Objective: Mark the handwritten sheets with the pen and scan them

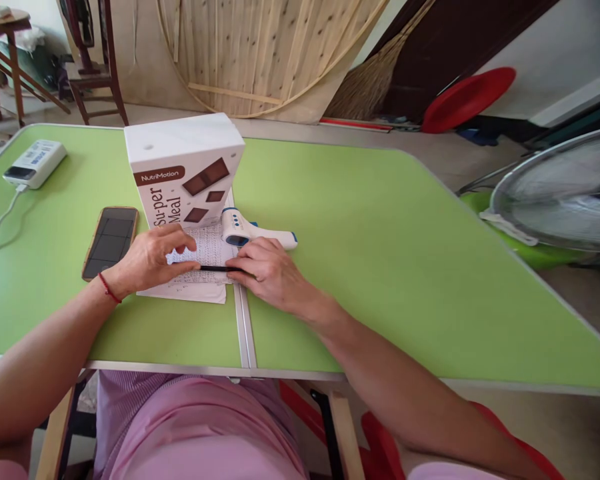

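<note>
A slim black pen lies level above a sheet of handwritten paper. My right hand pinches its right end between thumb and fingers. At the pen's left end is the thumb tip of my left hand, its other fingers curled but apart from the thumb. Behind the paper stands a white box printed with "NutriMotion Su-per Meal". A white and blue infrared thermometer lies just beyond my right hand. Left of my left hand, a smartphone rests face up.
The green folding table has a metal seam down its middle. A white power bank with a cable lies at the far left. Beyond the right edge stands a fan. A wooden chair is behind the table.
</note>
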`<state>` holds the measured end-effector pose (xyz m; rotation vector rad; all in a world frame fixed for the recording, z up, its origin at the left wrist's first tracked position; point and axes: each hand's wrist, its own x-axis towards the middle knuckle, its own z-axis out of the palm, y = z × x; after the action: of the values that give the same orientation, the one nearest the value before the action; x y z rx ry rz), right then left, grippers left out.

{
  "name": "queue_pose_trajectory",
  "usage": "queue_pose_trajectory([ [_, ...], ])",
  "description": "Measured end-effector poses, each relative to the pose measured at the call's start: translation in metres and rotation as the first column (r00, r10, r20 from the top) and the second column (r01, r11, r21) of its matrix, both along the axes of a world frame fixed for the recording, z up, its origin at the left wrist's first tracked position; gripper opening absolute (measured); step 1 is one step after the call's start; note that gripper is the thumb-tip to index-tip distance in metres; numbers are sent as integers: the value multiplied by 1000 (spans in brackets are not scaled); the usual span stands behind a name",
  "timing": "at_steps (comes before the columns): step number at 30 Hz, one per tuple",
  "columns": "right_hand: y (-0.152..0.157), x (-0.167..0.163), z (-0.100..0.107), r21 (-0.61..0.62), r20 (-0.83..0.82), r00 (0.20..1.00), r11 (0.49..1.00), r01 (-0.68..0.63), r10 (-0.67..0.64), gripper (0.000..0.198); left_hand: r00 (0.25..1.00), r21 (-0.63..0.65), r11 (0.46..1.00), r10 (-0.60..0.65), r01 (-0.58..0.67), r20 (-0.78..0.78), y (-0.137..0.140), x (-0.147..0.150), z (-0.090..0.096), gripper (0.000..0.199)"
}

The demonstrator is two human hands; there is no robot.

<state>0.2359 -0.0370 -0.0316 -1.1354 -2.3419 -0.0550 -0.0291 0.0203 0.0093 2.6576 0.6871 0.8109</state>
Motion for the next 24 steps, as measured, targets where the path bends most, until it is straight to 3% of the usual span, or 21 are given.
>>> queue_pose_trajectory([
  [4, 1, 4, 0, -32, 31, 997, 996, 78, -77, 12, 951, -132, 986, -137, 104, -277, 1, 0, -7, 22],
  [7, 4, 12, 3, -48, -174, 962, 978, 203, -209, 12, 924, -129, 987, -134, 94, -357, 1, 1, -12, 25],
  [9, 2, 11, 8, -140, -387, 883, 963, 230, -267, 10, 916, -109, 988, -141, 107, -375, 0, 1, -14, 28],
  [11, -3, 5, 13, -272, -583, 750, 945, 182, -313, 9, 907, -89, 988, -151, 126, -392, -1, 1, -16, 30],
  [13, -8, -4, 16, -374, -700, 625, 923, 91, -346, 10, 894, -68, 989, -149, 133, -423, -2, 1, -15, 30],
  [15, -12, -14, 17, -433, -740, 568, 901, 4, -359, 10, 878, -42, 990, -138, 133, -459, -5, 2, -14, 31],
  [19, -13, -24, 9, -480, -721, 605, 873, -85, -338, 5, 839, 7, 991, -106, 130, -533, -10, 5, -10, 34],
  [24, -14, -26, 0, -435, -669, 671, 900, -5, -320, 8, 809, 33, 993, -75, 115, -582, -14, 8, -8, 35],
])
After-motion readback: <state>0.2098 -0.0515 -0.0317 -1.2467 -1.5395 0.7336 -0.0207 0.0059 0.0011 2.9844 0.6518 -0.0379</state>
